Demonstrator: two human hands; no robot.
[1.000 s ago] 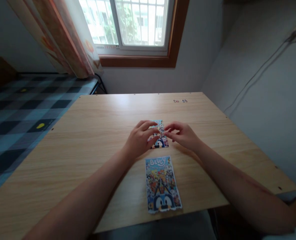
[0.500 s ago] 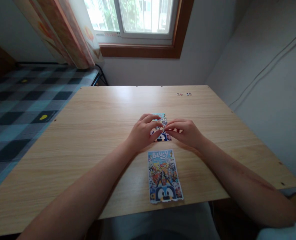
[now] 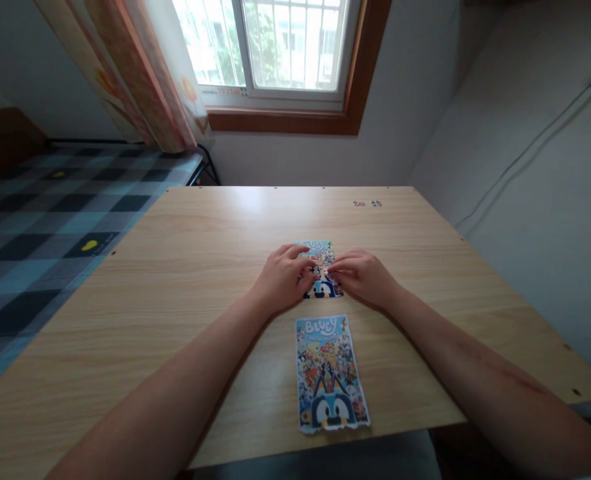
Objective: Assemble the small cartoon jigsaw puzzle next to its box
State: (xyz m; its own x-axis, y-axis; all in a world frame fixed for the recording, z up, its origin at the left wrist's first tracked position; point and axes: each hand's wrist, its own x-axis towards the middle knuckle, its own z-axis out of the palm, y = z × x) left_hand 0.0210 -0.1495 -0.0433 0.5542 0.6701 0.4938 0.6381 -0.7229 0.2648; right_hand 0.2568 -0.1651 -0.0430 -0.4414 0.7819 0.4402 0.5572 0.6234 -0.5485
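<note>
A small jigsaw puzzle [image 3: 316,247] with a crowd of cartoon figures and a blue dog's face lies flat on the table. My left hand [image 3: 286,279] rests over its left side, fingers bent but apart, covering part of the picture. At the puzzle's right side, my right hand [image 3: 364,277] has thumb and fingers pinched together just over the surface; whatever is between the fingertips is too small to make out. Nearer to me lies a printed paper sheet [image 3: 331,373] headed "Bluey", with a matching picture and a ragged lower edge. Neither hand touches it.
Puzzle pieces [image 3: 359,204] lie in two small spots near the far right edge of the wooden table [image 3: 200,267]. A bed with a checked cover [image 3: 40,220] stands at the left. Behind the table are a window [image 3: 292,50] and a curtain [image 3: 140,73].
The view has tilted up slightly, so everything sits lower. My left hand has drawn back a little to the left, showing more of the puzzle. My right hand stays pinched at its right side.
</note>
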